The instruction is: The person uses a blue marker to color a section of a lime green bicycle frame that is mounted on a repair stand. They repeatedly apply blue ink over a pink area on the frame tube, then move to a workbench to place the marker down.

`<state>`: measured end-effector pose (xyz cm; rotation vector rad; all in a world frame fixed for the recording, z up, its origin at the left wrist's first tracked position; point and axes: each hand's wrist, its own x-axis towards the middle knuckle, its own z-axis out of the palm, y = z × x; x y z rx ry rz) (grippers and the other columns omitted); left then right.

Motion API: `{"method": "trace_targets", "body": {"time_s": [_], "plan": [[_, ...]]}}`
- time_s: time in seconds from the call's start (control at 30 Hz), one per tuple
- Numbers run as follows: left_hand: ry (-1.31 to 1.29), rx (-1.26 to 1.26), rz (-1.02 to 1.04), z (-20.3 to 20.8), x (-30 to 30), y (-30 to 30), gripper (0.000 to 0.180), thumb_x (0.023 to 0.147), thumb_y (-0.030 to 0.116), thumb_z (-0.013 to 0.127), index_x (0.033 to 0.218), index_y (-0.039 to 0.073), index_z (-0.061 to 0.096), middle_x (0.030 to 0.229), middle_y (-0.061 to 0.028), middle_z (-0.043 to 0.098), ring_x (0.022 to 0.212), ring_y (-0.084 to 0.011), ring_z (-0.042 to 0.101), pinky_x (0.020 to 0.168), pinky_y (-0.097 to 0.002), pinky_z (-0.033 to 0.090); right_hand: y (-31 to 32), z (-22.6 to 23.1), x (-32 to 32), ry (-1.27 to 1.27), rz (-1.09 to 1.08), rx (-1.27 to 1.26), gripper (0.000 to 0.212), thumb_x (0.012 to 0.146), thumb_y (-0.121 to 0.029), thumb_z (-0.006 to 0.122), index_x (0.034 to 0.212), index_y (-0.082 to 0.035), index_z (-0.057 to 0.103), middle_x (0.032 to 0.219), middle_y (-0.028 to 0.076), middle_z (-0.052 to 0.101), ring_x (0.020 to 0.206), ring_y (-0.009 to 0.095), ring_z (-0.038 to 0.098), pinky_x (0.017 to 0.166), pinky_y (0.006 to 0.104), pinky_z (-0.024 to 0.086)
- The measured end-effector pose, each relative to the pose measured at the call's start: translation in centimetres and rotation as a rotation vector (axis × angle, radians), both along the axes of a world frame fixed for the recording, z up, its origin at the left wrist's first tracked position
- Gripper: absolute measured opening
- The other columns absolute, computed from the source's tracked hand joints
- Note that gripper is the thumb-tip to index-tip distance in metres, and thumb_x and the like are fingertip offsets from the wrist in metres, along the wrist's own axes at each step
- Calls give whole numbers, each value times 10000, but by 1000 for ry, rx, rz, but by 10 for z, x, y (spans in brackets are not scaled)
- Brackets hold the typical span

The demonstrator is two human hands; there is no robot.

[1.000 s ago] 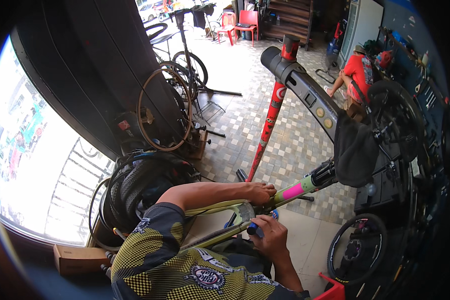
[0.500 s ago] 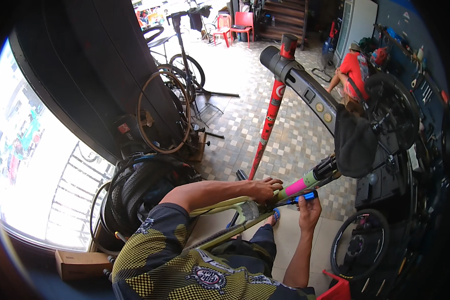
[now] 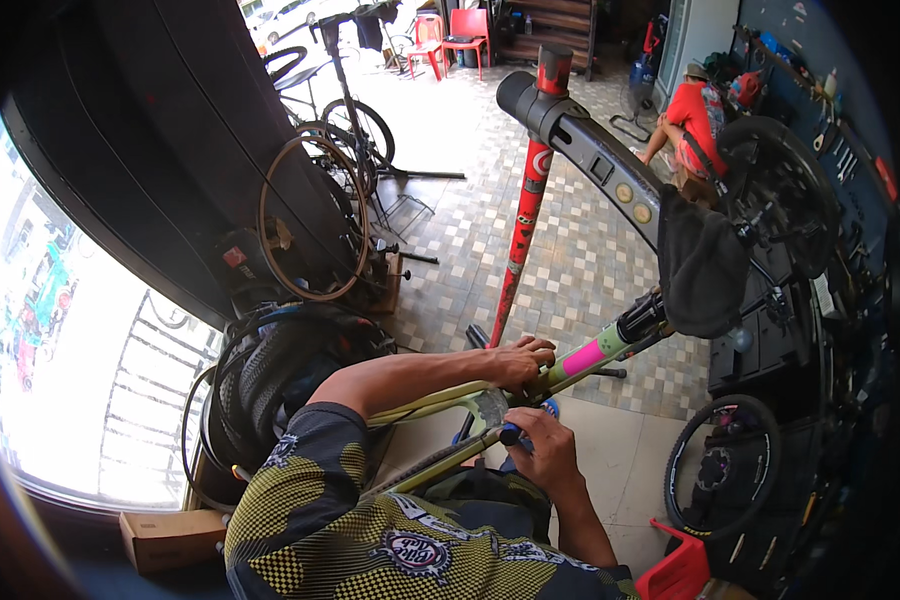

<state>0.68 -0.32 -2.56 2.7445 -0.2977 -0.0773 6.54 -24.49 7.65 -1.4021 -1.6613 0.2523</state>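
A light green bicycle frame with a pink band slants up to the right below the repair stand's black clamp arm. My left hand is bent over its tube, thumb side hidden, fingers curled at the far edge. My right hand is lower, beside the grey-green joint of the frame. It is closed on a blue-handled tool, whose rounded blue end points toward me; its shaft is hidden.
The stand's red post rises ahead. Left are a bare rim, piled tyres and a cardboard box. A wheel and red stool stand right. Another person in red crouches far right.
My right hand has moved left and down toward me, turning the blue-handled tool so its end faces back. My left hand has shifted slightly left, staying at the tube. The view has shifted slightly.
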Motion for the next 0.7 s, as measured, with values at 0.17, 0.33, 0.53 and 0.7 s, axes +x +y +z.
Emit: {"method": "trace_targets", "body": {"time_s": [0.17, 0.33, 0.53, 0.7], "plan": [[200, 102, 18, -16, 8, 1, 536, 760, 359, 875, 1256, 170, 802, 1527, -164, 536, 1563, -404, 309, 1172, -625, 340, 1, 9, 29, 368, -255, -211, 274, 966, -116, 808, 1210, -44, 706, 1104, 125, 780, 856, 186, 758, 749, 321, 595], [455, 185, 2, -9, 26, -3, 550, 793, 390, 841, 1316, 232, 780, 1635, -143, 482, 1620, -398, 224, 1229, -641, 276, 13, -50, 78, 861, -306, 66, 317, 1074, -112, 692, 1362, -15, 600, 1079, 45, 721, 810, 106, 634, 674, 280, 537], [285, 93, -42, 1, 8, 3, 379, 787, 409, 836, 1097, 191, 862, 1605, -174, 483, 1601, -454, 216, 1218, -645, 276, 28, -82, 121, 1048, -415, -73, 303, 1084, -183, 695, 1342, -43, 621, 993, 12, 701, 695, 79, 601, 606, 257, 510], [224, 76, -47, 11, 4, -3, 275, 780, 377, 845, 1000, 220, 892, 1653, -168, 438, 1628, -447, 158, 1278, -664, 193, 28, -109, 141, 1142, -512, -209, 335, 1088, -290, 687, 1349, -86, 637, 951, -26, 674, 694, 78, 620, 593, 242, 507]]}}
